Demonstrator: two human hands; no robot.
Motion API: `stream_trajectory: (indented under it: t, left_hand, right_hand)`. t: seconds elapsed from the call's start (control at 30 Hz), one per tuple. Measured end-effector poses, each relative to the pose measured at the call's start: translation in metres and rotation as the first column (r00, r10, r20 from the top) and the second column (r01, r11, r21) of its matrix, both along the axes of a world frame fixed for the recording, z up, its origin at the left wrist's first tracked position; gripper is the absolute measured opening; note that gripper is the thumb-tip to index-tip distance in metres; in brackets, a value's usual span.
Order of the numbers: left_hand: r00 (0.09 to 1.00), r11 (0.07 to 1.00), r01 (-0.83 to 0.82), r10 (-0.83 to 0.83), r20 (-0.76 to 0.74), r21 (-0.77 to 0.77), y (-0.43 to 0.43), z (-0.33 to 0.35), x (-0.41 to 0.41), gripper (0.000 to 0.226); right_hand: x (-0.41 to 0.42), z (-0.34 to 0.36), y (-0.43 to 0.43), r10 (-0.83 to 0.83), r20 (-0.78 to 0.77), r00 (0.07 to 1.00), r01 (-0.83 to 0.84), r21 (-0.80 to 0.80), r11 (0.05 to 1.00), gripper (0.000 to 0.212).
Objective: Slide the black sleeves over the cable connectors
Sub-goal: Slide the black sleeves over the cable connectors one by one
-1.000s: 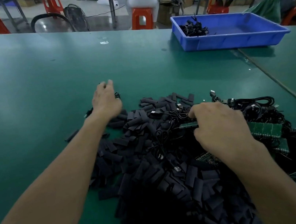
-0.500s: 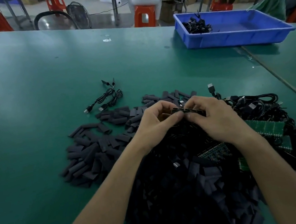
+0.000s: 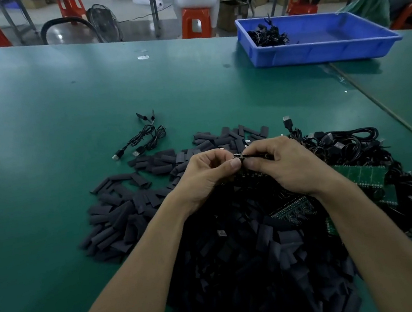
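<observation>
Evidently, at the frame's middle, the right hand (image 3: pixel 281 168) pinched a thin cable connector (image 3: pixel 242 155) with curled fingers, and the left hand (image 3: pixel 206 175) pinched its free end. The black sleeves (image 3: pixel 132 207) lay heaped lower left, probably light and soft; best gripped near the mouth.

no legible txt, no labels, no brands, no nos.
</observation>
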State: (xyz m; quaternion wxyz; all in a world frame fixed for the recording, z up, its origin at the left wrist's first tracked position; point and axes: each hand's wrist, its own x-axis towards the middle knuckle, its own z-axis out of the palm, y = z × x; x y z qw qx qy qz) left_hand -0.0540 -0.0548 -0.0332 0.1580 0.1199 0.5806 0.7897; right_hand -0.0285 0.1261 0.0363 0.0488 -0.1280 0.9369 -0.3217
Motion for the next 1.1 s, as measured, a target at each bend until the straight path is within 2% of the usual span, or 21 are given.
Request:
stream_trajectory:
  t: [0.1,0.17,0.27,0.43,0.5,0.57,0.63,0.67,0.77,0.8,0.87,0.93,1.0,1.07,1.1]
  left_hand:
    - [0.996,0.996,0.081,-0.082,0.034,0.031,-0.003,0.001,-0.003,0.012]
    - [0.990,0.991,0.130,-0.132,0.051,0.039,-0.001,0.002,-0.006,0.011]
    - [0.995,0.994,0.091,-0.093,0.037,0.060,0.003,0.003,-0.008,0.013]
    - [0.983,0.947,-0.180,0.181,0.022,0.267,-0.013,0.017,-0.008,0.022]
    - [0.943,0.889,-0.317,0.333,0.008,0.331,-0.021,0.025,-0.008,0.019]
    - [0.862,0.826,-0.446,0.500,-0.084,0.346,-0.032,0.036,-0.007,0.019]
    - [0.735,0.786,-0.558,0.617,-0.280,0.265,-0.047,0.048,-0.005,0.017]
    - [0.676,0.775,-0.592,0.626,-0.389,0.221,-0.054,0.052,-0.003,0.016]
    - [0.509,0.737,-0.676,0.463,-0.726,-0.005,-0.064,0.052,0.006,0.012]
    - [0.493,0.700,-0.705,0.366,-0.789,-0.116,-0.064,0.047,0.009,0.012]
    - [0.508,0.580,-0.750,0.200,-0.838,-0.317,-0.063,0.033,0.016,0.025]
    - [0.545,0.496,-0.747,0.075,-0.835,-0.443,-0.061,0.018,0.022,0.031]
    - [0.614,0.476,-0.692,-0.008,-0.789,-0.543,-0.057,0.004,0.027,0.037]
    - [0.689,0.462,-0.636,-0.020,-0.724,-0.618,-0.058,-0.009,0.030,0.038]
    - [0.727,0.456,-0.609,-0.005,-0.686,-0.649,-0.059,-0.014,0.031,0.038]
  right_hand:
    - [-0.003,0.000,0.001,0.025,0.032,0.999,-0.024,-0.034,0.999,0.009]
    - [-0.004,0.001,0.002,0.055,0.049,0.997,-0.049,-0.113,0.992,0.010]
    - [-0.004,-0.001,0.004,-0.009,-0.004,1.000,0.008,-0.187,0.982,0.008]
    - [0.002,-0.002,0.000,-0.225,-0.260,0.939,0.195,-0.137,0.971,0.011]
    - [0.003,-0.002,-0.003,-0.298,-0.428,0.854,0.293,-0.079,0.953,0.017]
    - [0.003,-0.002,-0.006,-0.338,-0.585,0.737,0.391,-0.040,0.920,0.017]
    - [0.003,0.000,-0.009,-0.339,-0.667,0.664,0.448,-0.008,0.894,0.014]
    - [0.002,0.000,-0.010,-0.323,-0.671,0.667,0.464,0.036,0.885,0.012]
    - [0.007,-0.001,-0.014,-0.257,-0.547,0.797,0.478,0.311,0.821,0.017]
    - [0.010,-0.001,-0.015,-0.231,-0.490,0.840,0.454,0.405,0.793,0.018]
    - [0.019,0.001,-0.020,-0.187,-0.376,0.908,0.376,0.531,0.760,0.015]
    - [0.030,0.002,-0.027,-0.165,-0.278,0.946,0.305,0.601,0.739,0.017]
    - [0.041,0.002,-0.034,-0.122,-0.246,0.962,0.253,0.625,0.738,0.030]
    - [0.053,0.000,-0.042,-0.001,-0.300,0.954,0.183,0.576,0.796,0.051]
    - [0.058,-0.002,-0.047,0.075,-0.321,0.944,0.113,0.531,0.840,0.054]
